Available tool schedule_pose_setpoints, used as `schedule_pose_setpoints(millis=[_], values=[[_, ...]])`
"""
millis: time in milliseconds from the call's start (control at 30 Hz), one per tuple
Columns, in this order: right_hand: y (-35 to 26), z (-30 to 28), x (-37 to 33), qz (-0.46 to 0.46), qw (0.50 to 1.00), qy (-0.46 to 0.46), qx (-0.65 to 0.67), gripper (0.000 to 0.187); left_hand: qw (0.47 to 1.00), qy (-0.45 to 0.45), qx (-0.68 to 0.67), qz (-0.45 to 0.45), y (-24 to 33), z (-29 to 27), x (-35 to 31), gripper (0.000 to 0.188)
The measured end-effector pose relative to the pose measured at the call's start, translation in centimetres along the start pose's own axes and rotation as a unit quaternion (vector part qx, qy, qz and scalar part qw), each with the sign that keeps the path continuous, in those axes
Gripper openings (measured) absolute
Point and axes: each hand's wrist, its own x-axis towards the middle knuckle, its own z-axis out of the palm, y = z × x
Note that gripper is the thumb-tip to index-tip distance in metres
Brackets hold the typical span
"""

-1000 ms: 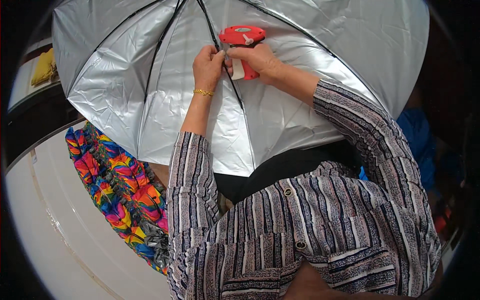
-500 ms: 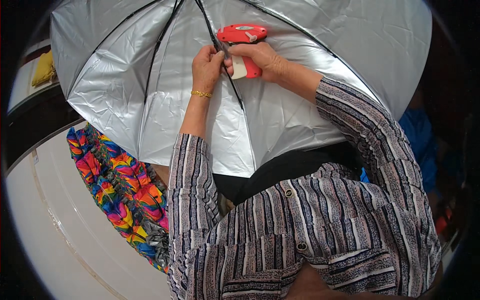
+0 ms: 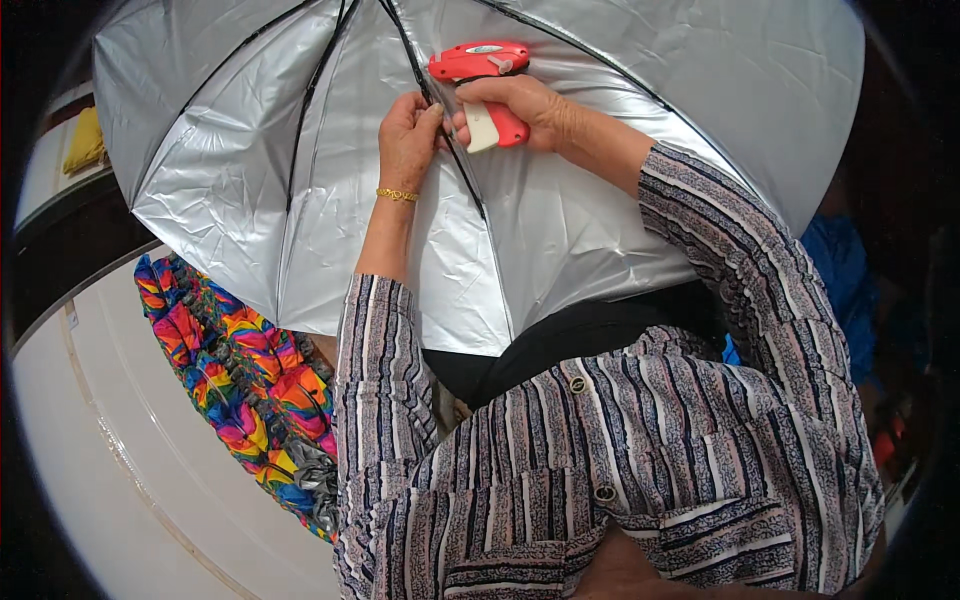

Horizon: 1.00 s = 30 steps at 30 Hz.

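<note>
An opened umbrella with a silver inner canopy (image 3: 380, 255) spreads across my lap, its black ribs running outward. My left hand (image 3: 408, 132), wearing a gold bracelet, pinches one black rib (image 3: 463, 180) and the cloth beside it between thumb and fingertips. In my right hand (image 3: 525, 105) is a red tagging gun (image 3: 478, 60) with a white-and-red grip, my fingers wrapped around that grip. The gun's head lies just right of the pinched rib, over the silver cloth. Whatever small piece sits under my left fingertips is hidden.
Folded rainbow-coloured umbrellas (image 3: 245, 400) lie in a row at my left on a white surface (image 3: 130, 450). A yellow bundle (image 3: 86, 140) sits far left, beyond a dark curved edge. Blue material (image 3: 838, 270) hangs at the right.
The tagging gun in my right hand has moved slightly up and away from me. My left hand has shifted a little left, still pinching the rib, and the canopy has shifted slightly.
</note>
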Motion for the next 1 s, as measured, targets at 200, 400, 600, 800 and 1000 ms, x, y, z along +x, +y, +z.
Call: schedule_pose_setpoints(millis=[200,400,600,800,1000], values=[[-0.3,-0.3,-0.1,0.003,1.0,0.008,0.009,0.02,1.0,-0.014,0.001,0.002,-0.1,0.2,0.5,0.008],[0.0,0.5,0.3,0.014,1.0,0.01,0.02,0.021,1.0,0.011,-0.007,0.005,-0.6,-0.8,0.1,0.009],[-0.2,0.3,0.8,0.008,1.0,0.009,-0.02,0.02,1.0,0.008,-0.021,0.0,-0.3,-0.5,0.2,0.009],[-0.3,0.7,0.8,0.012,1.0,0.008,-0.027,0.018,1.0,0.017,-0.009,-0.005,-0.3,-0.9,0.2,0.008],[-1.1,1.4,0.5,0.008,0.998,0.014,-0.062,0.017,1.0,0.024,-0.001,-0.006,0.0,-0.3,0.4,0.007]])
